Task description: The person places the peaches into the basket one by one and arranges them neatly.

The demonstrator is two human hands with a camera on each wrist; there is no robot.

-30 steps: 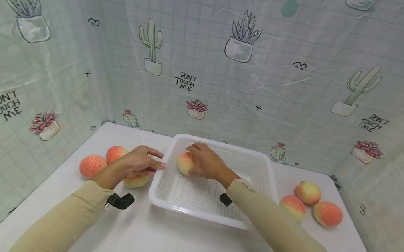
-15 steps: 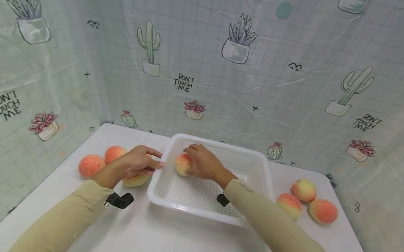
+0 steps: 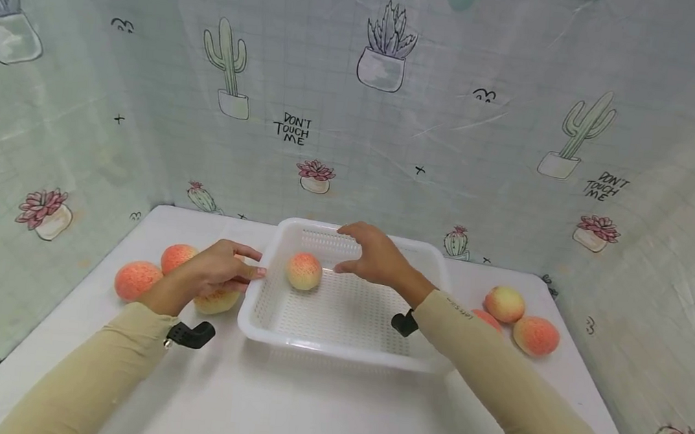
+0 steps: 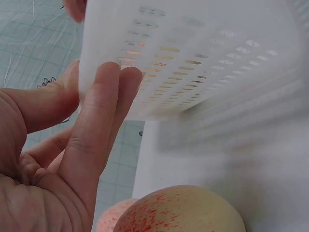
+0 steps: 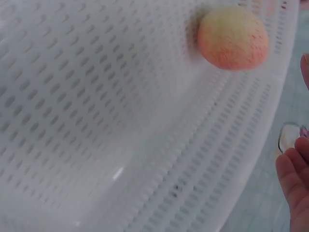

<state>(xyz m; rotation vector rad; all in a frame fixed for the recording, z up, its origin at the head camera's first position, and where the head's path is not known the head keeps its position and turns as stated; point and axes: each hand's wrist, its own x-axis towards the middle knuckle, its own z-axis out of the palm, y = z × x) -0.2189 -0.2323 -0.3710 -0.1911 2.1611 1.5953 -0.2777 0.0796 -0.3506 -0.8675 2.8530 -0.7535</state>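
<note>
A white perforated plastic basket (image 3: 336,351) stands in the middle of the table. One peach (image 3: 304,271), yellow with a red blush, lies in its left part; the right wrist view also shows this peach (image 5: 232,38) near the basket's wall. My left hand (image 3: 222,268) holds the basket's left rim. Its thumb and fingers (image 4: 91,121) lie on opposite sides of the wall in the left wrist view. Over the basket, to the right of the peach, my right hand (image 3: 378,257) is apart from the fruit, thumb and fingers spread around nothing.
Left of the basket lie several peaches (image 3: 137,280), one partly under my left hand (image 3: 216,302). Right of it are more peaches (image 3: 535,335), one half covered by my right sleeve (image 3: 483,367). A cactus-printed curtain (image 3: 312,48) encloses the white table (image 3: 305,413) behind and at the sides.
My right hand has let go of the peach and moved off to the right, fingers opening. The peach stays in the basket. My left hand keeps its hold on the rim. The head view has shifted slightly.
</note>
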